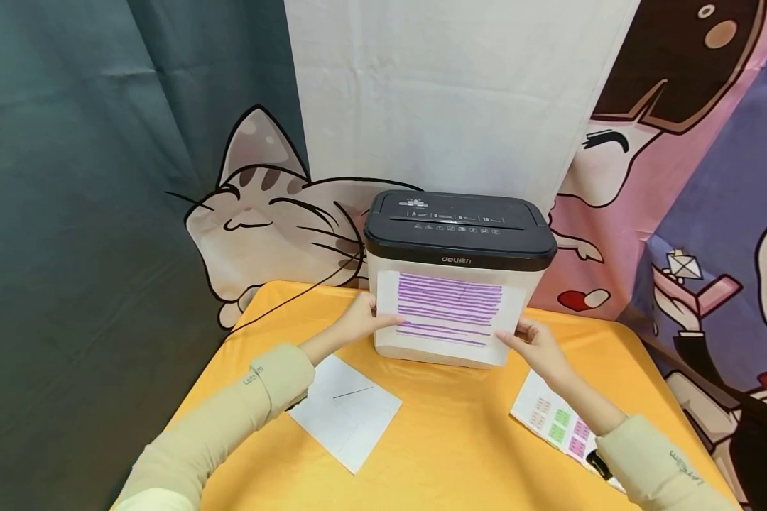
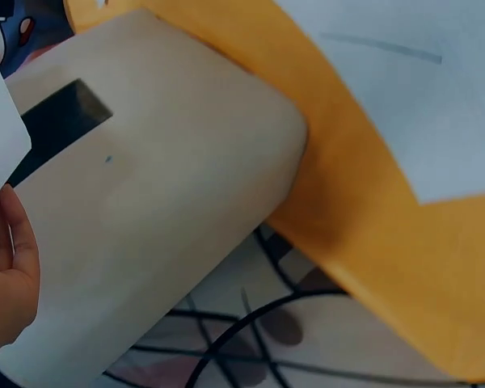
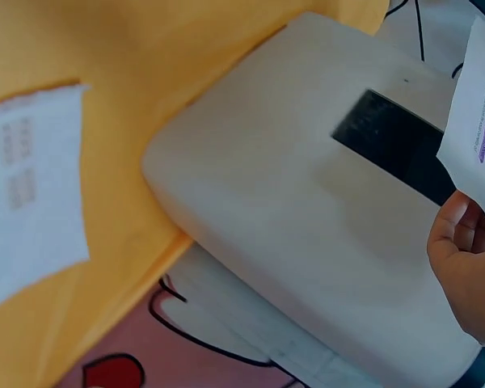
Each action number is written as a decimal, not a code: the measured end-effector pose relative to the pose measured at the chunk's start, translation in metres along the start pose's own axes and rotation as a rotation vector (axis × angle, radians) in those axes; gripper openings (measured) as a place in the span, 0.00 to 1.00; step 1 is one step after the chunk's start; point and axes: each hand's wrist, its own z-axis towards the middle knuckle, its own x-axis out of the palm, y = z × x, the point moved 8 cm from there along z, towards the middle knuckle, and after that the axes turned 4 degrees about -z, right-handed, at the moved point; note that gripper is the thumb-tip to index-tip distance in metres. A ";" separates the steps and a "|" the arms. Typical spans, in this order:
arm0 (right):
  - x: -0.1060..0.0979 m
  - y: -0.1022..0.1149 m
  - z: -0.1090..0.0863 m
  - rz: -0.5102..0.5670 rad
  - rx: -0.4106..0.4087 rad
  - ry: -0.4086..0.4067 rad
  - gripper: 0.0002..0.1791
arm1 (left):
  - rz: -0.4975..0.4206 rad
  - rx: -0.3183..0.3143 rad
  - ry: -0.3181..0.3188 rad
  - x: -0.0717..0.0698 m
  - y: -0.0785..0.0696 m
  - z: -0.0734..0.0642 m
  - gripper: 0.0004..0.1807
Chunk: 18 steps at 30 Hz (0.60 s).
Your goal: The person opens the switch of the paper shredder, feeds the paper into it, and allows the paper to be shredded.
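Both hands hold up one sheet of paper (image 1: 447, 312) marked with purple lines, in front of a paper shredder (image 1: 460, 227). The left hand (image 1: 361, 317) pinches its left edge, thumb on the near face. At the lower right edge, the right hand (image 1: 537, 346) pinches the sheet the same way. The shredder has a black lid with a narrow slot and a pale bin. In the left wrist view a corner of the sheet (image 2: 4, 137) stands in front of the bin (image 2: 170, 162). The right wrist view shows the sheet (image 3: 477, 121) beside the bin's dark window (image 3: 396, 145).
A white sheet with a thin dark line (image 1: 348, 411) lies on the yellow tablecloth (image 1: 447, 440) at the left. Under the right forearm lies a paper with coloured blocks (image 1: 556, 419). A black cord (image 1: 294, 294) runs left from the shredder. Printed cloth (image 1: 441, 92) hangs behind.
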 end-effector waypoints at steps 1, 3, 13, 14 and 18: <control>-0.002 0.003 0.002 -0.012 -0.007 -0.005 0.19 | 0.018 0.004 -0.002 -0.003 -0.004 0.001 0.11; -0.006 0.009 0.005 -0.027 -0.022 -0.015 0.18 | 0.052 0.021 0.000 -0.007 -0.011 0.004 0.11; -0.026 0.043 0.020 0.058 -0.081 -0.088 0.07 | 0.124 0.040 -0.006 -0.032 -0.048 0.020 0.11; -0.028 0.046 0.023 0.051 -0.086 -0.094 0.06 | 0.125 0.038 -0.016 -0.035 -0.051 0.022 0.11; -0.039 0.061 0.033 -0.007 -0.099 -0.092 0.05 | 0.127 0.058 -0.042 -0.047 -0.066 0.032 0.11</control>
